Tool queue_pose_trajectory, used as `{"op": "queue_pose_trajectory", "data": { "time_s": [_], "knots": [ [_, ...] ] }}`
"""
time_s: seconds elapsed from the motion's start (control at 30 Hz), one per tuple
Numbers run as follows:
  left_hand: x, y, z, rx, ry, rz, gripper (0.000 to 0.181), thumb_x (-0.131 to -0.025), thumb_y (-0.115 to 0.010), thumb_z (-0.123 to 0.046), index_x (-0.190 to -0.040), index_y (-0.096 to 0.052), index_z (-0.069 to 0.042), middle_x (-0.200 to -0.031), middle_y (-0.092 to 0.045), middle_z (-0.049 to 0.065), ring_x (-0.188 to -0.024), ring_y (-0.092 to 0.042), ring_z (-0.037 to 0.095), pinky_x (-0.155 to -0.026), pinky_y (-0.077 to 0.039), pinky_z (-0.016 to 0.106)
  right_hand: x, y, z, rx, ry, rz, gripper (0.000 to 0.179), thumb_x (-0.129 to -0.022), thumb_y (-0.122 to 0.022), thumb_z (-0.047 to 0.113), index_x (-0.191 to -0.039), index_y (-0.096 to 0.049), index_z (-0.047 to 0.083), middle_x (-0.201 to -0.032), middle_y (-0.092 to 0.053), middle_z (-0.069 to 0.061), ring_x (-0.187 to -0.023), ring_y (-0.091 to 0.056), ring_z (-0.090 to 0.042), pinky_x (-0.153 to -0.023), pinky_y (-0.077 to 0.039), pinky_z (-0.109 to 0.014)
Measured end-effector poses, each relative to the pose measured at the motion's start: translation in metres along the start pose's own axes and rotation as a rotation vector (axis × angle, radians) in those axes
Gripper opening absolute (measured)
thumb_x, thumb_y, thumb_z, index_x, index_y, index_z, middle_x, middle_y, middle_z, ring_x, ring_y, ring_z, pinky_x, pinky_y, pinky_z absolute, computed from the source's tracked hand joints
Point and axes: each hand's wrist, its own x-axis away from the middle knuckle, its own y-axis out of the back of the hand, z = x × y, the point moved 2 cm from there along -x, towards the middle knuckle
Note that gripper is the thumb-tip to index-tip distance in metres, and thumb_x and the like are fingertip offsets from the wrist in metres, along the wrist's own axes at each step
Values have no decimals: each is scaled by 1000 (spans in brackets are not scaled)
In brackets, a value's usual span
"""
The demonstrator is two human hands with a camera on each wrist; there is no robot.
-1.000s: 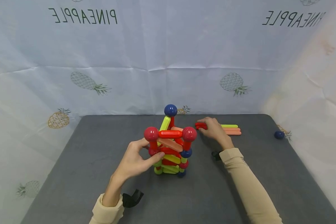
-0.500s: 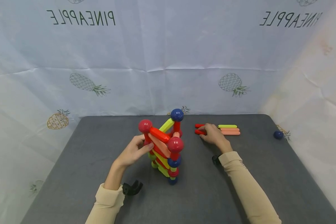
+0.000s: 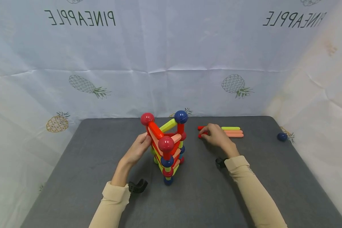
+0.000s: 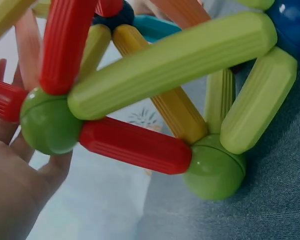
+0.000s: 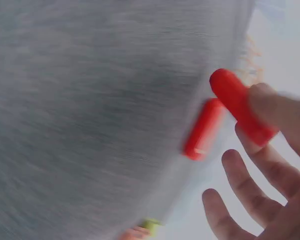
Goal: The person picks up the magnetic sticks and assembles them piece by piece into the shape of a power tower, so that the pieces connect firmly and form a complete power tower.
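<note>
A tower of magnetic rods and balls stands on the table, with red and blue balls at its top. My left hand grips its left side, thumb on the near face. Close up in the left wrist view, green balls join red and lime rods, and the fingers of the left hand reach behind one ball. To the right, my right hand pinches a short red rod between thumb and index finger. The other fingers of the right hand are spread. A second red rod lies beside it.
Just right of the right hand, a lime rod and two peach rods lie in a row. A loose blue ball sits by the right edge of the grey table. Behind hangs a pineapple-print cloth.
The left hand has turned the tower, bringing one corner to the front. The right hand has drawn one red rod toward the person, apart from the other, and pinches it.
</note>
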Motion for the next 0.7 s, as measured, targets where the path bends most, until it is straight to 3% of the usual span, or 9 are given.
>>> {"op": "queue_pose_trajectory", "data": {
  "time_s": [0.2,0.33,0.43,0.5,0.6,0.7],
  "knots": [
    [-6,2,8,34,-39,47,49,-99,-43,-69,-97,-61,-24,-86,-59,-13,-86,-57,6,-85,-49,29,7,1,6,42,1,82,26,-89,-77,6,-115,-77,3,-112,-77,-14,-92,-69,-26,-82,-58,-42],
    [-11,-1,14,70,-11,80,49,-98,-44,-69,-97,-61,-23,-85,-56,-11,-85,-55,7,-84,-49,30,12,-6,1,30,-47,142,27,-86,-77,3,-113,-77,2,-111,-77,-15,-86,-68,-22,-80,-59,-41],
    [-14,-2,20,104,39,100,41,-103,-44,-57,-106,-62,-20,-90,-59,-9,-91,-57,9,-86,-51,32,14,-7,-2,20,-60,151,27,-86,-77,2,-113,-77,1,-110,-77,-16,-89,-69,-24,-82,-60,-43],
    [-18,-3,23,123,85,117,32,-105,-43,-40,-116,-63,-18,-98,-63,-6,-97,-59,12,-89,-53,35,15,-6,-1,11,-50,132,26,-86,-78,3,-112,-77,1,-109,-78,-15,-91,-70,-25,-85,-60,-45],
    [-22,-6,19,112,126,149,38,-100,-43,-18,-135,-58,-10,-118,-66,2,-111,-61,19,-94,-54,42,15,5,6,-27,-5,75,25,-86,-78,5,-110,-77,0,-107,-77,-16,-92,-70,-26,-86,-59,-47],
    [-20,-8,3,-7,74,101,46,-98,-47,-11,-144,-51,-3,-134,-61,12,-123,-59,28,-100,-52,50,18,28,22,-84,64,-31,26,-87,-77,6,-113,-76,1,-107,-76,-17,-95,-69,-30,-86,-57,-49]
  ]
}}
